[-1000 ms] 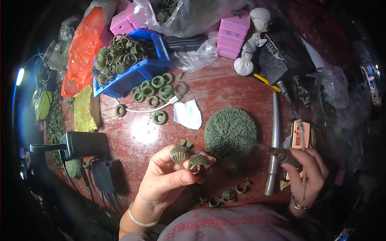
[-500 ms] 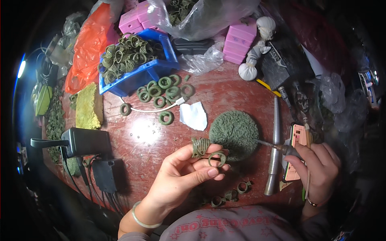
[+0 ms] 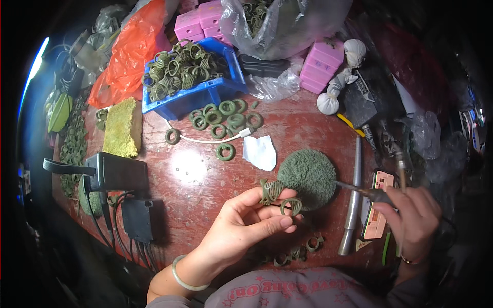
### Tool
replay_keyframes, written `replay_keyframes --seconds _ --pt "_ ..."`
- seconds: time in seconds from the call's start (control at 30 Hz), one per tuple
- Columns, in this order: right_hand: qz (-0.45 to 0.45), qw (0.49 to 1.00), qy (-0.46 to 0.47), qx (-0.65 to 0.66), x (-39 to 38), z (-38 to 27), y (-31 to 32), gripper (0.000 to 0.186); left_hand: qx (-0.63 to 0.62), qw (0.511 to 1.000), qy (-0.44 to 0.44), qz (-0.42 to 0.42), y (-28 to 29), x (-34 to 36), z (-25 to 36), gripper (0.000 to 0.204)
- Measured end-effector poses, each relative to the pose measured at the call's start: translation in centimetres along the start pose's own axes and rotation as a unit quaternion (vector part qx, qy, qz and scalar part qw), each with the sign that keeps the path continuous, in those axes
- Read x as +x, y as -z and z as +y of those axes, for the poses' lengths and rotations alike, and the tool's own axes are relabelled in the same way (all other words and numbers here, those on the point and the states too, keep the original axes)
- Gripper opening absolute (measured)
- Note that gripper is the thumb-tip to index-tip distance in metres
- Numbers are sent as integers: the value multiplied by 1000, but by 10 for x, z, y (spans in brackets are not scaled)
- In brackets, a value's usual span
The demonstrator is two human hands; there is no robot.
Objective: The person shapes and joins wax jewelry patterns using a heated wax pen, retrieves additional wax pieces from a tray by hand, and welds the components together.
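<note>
My left hand [image 3: 244, 226] pinches a small cluster of dark green openwork wax rings [image 3: 272, 191], one plain-banded ring [image 3: 290, 206] among them. Just behind lies a round green textured pad [image 3: 307, 172]. My right hand [image 3: 411, 215] grips a pen-like tool [image 3: 379, 195] whose thin metal tip reaches left over the pad's right edge. Beside it stand a tapered metal ring mandrel [image 3: 352, 210] and a phone with a pink screen [image 3: 380, 220]. A few more green rings [image 3: 314, 243] lie near the front edge, below my left hand.
A blue bin of rings [image 3: 190, 92], loose green rings [image 3: 225, 151], a white cable [image 3: 200, 141], paper scrap [image 3: 259, 154], yellow sponge [image 3: 120, 128], black adapters [image 3: 117, 172], pink blocks [image 3: 321, 66], an orange bag [image 3: 128, 56] and cloth pouches [image 3: 328, 104] crowd the table's back and sides.
My left hand has moved right and turned the rings it holds. My right hand has shifted right with the tool. The whole view has shifted, the table's things appearing further right.
</note>
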State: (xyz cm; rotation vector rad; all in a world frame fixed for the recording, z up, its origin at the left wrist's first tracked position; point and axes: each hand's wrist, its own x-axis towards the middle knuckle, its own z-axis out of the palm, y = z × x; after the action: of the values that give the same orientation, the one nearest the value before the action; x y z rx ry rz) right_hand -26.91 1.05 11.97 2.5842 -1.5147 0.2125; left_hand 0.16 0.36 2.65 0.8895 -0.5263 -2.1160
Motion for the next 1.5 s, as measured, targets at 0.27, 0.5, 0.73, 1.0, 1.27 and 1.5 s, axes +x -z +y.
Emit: replay_keyframes --seconds 0.27,0.5,0.73,1.0,1.27,1.5 --pt "89 992 -38 76 -11 -2 3 44 -7 1000 14 -15 -6 -2 6 42" --pt "114 988 -49 91 -17 -5 -2 43 7 1000 -8 -29 3 -2 1 42" --pt "130 979 -94 128 -26 -7 -15 43 36 994 -98 -19 2 1 -4 46" --pt "122 976 -107 148 -29 -12 -17 43 125 984 -125 -9 2 0 -5 39" --pt "109 978 -82 159 -23 -14 -21 43 117 986 -120 -20 3 0 -6 38" --pt "83 982 -44 164 -19 -17 -21 44 128 984 -121 -30 0 -1 -7 38"
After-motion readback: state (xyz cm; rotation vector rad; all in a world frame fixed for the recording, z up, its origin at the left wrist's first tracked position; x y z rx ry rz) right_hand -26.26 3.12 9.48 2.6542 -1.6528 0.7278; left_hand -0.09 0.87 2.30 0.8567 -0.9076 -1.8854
